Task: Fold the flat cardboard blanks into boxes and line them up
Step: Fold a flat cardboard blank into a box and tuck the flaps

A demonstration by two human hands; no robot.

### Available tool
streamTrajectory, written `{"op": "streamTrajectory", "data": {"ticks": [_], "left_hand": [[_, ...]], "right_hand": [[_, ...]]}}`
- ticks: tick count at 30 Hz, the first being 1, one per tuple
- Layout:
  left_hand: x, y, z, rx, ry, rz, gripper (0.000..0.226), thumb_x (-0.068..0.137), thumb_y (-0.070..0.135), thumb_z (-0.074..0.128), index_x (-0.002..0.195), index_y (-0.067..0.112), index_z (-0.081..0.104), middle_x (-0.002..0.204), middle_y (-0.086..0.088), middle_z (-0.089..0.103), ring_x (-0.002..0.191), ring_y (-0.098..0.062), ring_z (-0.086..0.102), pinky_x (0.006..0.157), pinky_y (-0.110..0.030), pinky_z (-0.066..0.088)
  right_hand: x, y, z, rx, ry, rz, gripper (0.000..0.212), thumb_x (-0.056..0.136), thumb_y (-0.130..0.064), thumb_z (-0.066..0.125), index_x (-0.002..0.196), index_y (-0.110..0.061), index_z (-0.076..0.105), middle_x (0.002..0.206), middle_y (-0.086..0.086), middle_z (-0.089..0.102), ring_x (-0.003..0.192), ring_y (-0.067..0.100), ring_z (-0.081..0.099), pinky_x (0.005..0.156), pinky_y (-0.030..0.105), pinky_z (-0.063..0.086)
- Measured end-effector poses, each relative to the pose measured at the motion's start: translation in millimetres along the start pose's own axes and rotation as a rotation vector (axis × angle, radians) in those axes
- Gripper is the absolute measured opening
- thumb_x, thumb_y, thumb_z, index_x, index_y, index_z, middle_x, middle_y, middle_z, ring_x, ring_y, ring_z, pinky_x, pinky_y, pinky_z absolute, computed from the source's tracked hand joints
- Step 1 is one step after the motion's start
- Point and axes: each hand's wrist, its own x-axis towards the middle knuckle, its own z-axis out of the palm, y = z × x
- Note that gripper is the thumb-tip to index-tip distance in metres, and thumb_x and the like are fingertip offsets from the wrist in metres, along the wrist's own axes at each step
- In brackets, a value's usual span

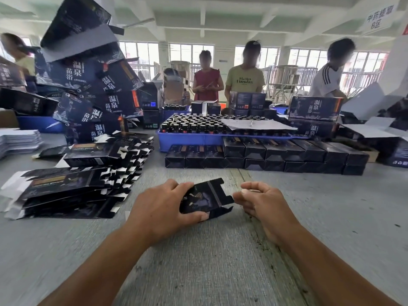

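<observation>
Two bare forearms reach in from the near edge over the grey table (220,250). Left hand (159,208) grips a half-folded black cardboard blank (205,198), fingers curled over its top edge, thumb under its near edge. The blank sits at table centre, just above the surface, one end flap sticking out to the right. Right hand (258,199) close beside that flap, fingers loosely curled, thumb tip against forefinger; whether it touches the card, cannot tell.

Left of the hands: a slumped stack of flat blanks (72,186), black print up, white undersides showing at the notched ends. Far centre-right: folded boxes lined up in rows (265,155), two tiers high on the right. Behind them a blue tray (189,140) packed with dark bottles (194,123), a grey sheet lying across part of it. Far left: a leaning heap of larger printed cartons (88,85). Across the table, three people (245,74) stand working.
</observation>
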Motion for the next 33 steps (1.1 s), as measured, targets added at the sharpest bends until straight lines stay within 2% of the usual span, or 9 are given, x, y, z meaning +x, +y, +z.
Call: {"op": "streamTrajectory", "data": {"ticks": [4,9,13,16,22,26,28,30,33], "left_hand": [[-3.4,5.5,-2.2,-0.001,0.095,0.075,0.106,0.065,0.098,0.02,0.153,0.038,0.024,0.137,0.015,0.049,0.11,-0.008,0.055,0.085,-0.029,0.047],[-7.6,9.1,-3.2,-0.054,0.154,0.135,0.104,0.07,0.091,0.033,0.154,0.031,0.025,0.14,0.012,0.047,0.119,-0.011,0.052,0.097,-0.032,0.042],[-9.6,10.0,-3.9,-0.106,0.16,0.163,0.101,0.072,0.088,0.039,0.155,0.032,0.025,0.141,0.015,0.042,0.123,-0.009,0.046,0.107,-0.031,0.036],[-10.8,10.6,-4.6,-0.16,0.164,0.185,0.096,0.074,0.085,0.045,0.154,0.033,0.027,0.142,0.017,0.038,0.125,-0.009,0.043,0.11,-0.031,0.036],[-14.4,19.5,-0.8,-0.183,0.204,0.204,0.088,0.076,0.077,0.042,0.151,0.034,0.024,0.149,0.019,0.035,0.133,-0.004,0.033,0.111,-0.021,0.017],[-16.3,22.2,0.9,-0.181,0.205,0.218,0.087,0.078,0.065,0.047,0.152,0.042,0.008,0.147,0.018,0.034,0.133,-0.002,0.027,0.113,-0.019,0.01],[-17.9,23.9,1.2,-0.185,0.197,0.239,0.088,0.08,0.062,0.05,0.152,0.048,0.002,0.15,0.017,0.029,0.136,-0.005,0.028,0.113,-0.021,0.009],[-18.7,24.9,0.6,-0.17,0.205,0.265,0.087,0.082,0.061,0.053,0.152,0.051,0.001,0.154,0.014,0.027,0.14,-0.009,0.028,0.116,-0.027,0.012],[-18.9,27.2,-3.2,-0.133,0.25,0.31,0.077,0.085,0.067,0.047,0.153,0.049,0.016,0.153,0.007,0.038,0.135,-0.017,0.04,0.113,-0.036,0.028]], "right_hand": [[0.4,-2.6,-2.2,0.064,0.0,0.02,0.014,0.094,-0.008,0.064,0.101,-0.019,0.069,0.097,0.004,0.078,0.091,0.018,0.075,0.081,0.036,0.06],[-0.7,-7.7,-8.3,0.099,-0.124,0.015,0.013,0.094,-0.004,0.063,0.102,-0.011,0.07,0.098,0.01,0.077,0.086,0.023,0.074,0.08,0.041,0.061],[-2.1,-11.4,-10.2,0.083,-0.259,0.022,0.026,0.095,0.003,0.054,0.096,-0.013,0.075,0.1,0.01,0.077,0.088,0.022,0.075,0.08,0.038,0.061],[-3.7,-14.6,-14.0,0.113,-0.338,0.048,0.03,0.097,0.0,0.055,0.091,-0.018,0.078,0.102,0.01,0.077,0.088,0.021,0.074,0.075,0.035,0.06],[-9.1,-17.7,-9.9,-0.025,-0.283,-0.122,0.022,0.097,-0.011,0.062,0.111,-0.023,0.073,0.101,-0.001,0.078,0.088,0.019,0.074,0.066,0.023,0.056],[-12.8,-18.7,-0.9,-0.122,-0.244,-0.267,0.021,0.098,-0.014,0.062,0.11,-0.028,0.072,0.098,-0.005,0.078,0.088,0.02,0.074,0.07,0.025,0.059],[-14.1,-19.2,1.4,-0.115,-0.237,-0.309,0.025,0.098,-0.01,0.063,0.11,-0.03,0.073,0.099,-0.006,0.078,0.09,0.015,0.075,0.072,0.026,0.06],[-15.4,-20.4,2.2,-0.118,-0.235,-0.338,0.03,0.097,-0.009,0.063,0.11,-0.034,0.072,0.1,-0.009,0.077,0.092,0.009,0.074,0.071,0.02,0.059],[-16.3,-21.6,2.5,-0.118,-0.237,-0.358,0.033,0.097,-0.009,0.062,0.11,-0.038,0.071,0.101,-0.01,0.077,0.092,0.009,0.074,0.071,0.02,0.059]]}}
